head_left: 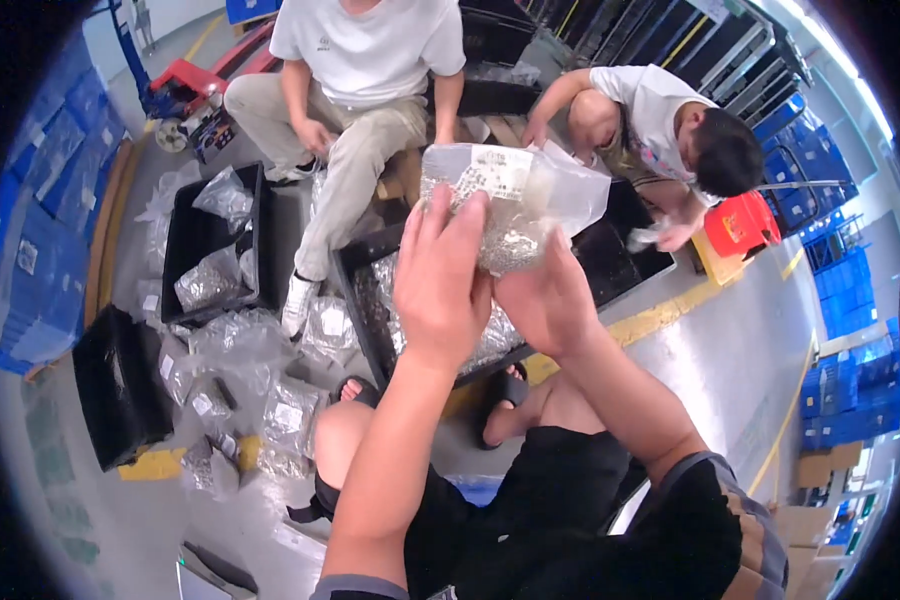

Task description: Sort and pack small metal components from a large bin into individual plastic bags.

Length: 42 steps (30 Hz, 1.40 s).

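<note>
Raised in front of me is a clear plastic bag [513, 240] filled with small greyish metal-looking parts, with a white printed label near its top. My left hand [442, 275] lies against the bag's left side, fingers extended up over its front. From the lower right, my right hand [547, 298] cups the bag's base and side. The bag is held between both hands, and its loose upper end flares out to the right. Below it stands a black bin [362, 322], partly hidden by my hands, with more filled clear bags [492, 342] inside.
Another black bin [178, 240] with bags stands left; an empty-looking black bin [120, 385] tilts nearby. Filled bags [290, 412] lie on the floor. Two people sit opposite, one in light trousers [345, 150], one bending forward [660, 120]. A red bucket [740, 222] stands right.
</note>
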Each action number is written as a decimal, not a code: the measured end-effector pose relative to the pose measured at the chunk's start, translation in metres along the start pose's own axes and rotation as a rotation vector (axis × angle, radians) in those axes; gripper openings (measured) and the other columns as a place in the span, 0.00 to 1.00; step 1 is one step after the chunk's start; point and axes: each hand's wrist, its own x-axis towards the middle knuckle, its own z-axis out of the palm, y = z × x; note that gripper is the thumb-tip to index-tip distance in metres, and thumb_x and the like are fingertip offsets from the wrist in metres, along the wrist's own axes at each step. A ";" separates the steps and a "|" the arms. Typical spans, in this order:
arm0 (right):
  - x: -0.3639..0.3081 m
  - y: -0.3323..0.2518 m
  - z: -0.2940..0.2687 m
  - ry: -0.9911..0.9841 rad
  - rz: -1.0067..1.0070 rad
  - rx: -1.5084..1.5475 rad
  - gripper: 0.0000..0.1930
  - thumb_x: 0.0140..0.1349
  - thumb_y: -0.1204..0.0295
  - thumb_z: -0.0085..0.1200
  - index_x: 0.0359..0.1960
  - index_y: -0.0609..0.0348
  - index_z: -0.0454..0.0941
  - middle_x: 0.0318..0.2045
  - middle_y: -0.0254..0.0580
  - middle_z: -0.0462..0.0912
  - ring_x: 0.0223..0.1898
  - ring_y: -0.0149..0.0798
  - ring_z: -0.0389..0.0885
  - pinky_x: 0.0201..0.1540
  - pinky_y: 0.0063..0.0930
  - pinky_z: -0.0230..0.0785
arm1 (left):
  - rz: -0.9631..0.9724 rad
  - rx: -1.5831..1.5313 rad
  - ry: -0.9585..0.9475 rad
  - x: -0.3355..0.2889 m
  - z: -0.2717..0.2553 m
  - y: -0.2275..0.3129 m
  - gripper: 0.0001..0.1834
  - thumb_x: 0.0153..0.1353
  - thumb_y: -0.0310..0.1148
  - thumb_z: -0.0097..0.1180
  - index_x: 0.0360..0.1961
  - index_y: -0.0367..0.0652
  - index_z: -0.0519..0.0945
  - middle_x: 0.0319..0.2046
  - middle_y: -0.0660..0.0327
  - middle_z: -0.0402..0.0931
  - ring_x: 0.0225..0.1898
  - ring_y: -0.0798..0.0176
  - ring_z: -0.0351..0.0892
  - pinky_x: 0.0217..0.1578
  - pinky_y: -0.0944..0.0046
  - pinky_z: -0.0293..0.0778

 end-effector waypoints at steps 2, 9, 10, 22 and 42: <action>0.006 -0.006 -0.001 0.029 0.009 0.089 0.34 0.68 0.50 0.42 0.70 0.52 0.51 0.68 0.42 0.61 0.68 0.48 0.60 0.66 0.57 0.54 | -0.182 -0.180 0.022 0.000 0.000 0.003 0.37 0.46 0.20 0.55 0.62 0.35 0.65 0.56 0.49 0.73 0.63 0.37 0.65 0.60 0.43 0.64; 0.011 -0.017 -0.010 0.001 0.017 0.376 0.30 0.67 0.57 0.43 0.68 0.56 0.56 0.65 0.45 0.65 0.66 0.49 0.64 0.66 0.55 0.56 | -0.676 -0.966 0.260 0.009 -0.015 0.009 0.44 0.55 0.34 0.58 0.68 0.27 0.52 0.66 0.44 0.59 0.68 0.50 0.57 0.68 0.54 0.49; 0.011 -0.016 -0.013 0.029 0.000 0.336 0.32 0.66 0.55 0.43 0.69 0.53 0.55 0.67 0.44 0.64 0.67 0.51 0.63 0.66 0.57 0.53 | -0.927 -1.292 0.218 0.006 -0.019 0.009 0.42 0.57 0.35 0.59 0.67 0.26 0.53 0.65 0.44 0.60 0.67 0.51 0.60 0.67 0.54 0.52; 0.014 0.002 -0.039 -0.146 -0.076 0.786 0.27 0.68 0.56 0.42 0.63 0.57 0.64 0.60 0.44 0.72 0.62 0.47 0.69 0.66 0.49 0.56 | -0.881 -1.167 0.018 -0.008 -0.027 0.017 0.34 0.61 0.33 0.59 0.63 0.23 0.62 0.59 0.47 0.70 0.60 0.57 0.69 0.63 0.58 0.60; 0.006 0.000 -0.066 0.386 0.145 0.593 0.29 0.66 0.53 0.43 0.63 0.58 0.64 0.60 0.43 0.72 0.62 0.45 0.69 0.65 0.46 0.57 | -1.168 -0.801 -0.056 -0.017 0.017 0.030 0.30 0.57 0.31 0.64 0.57 0.25 0.70 0.50 0.50 0.76 0.49 0.66 0.75 0.49 0.63 0.73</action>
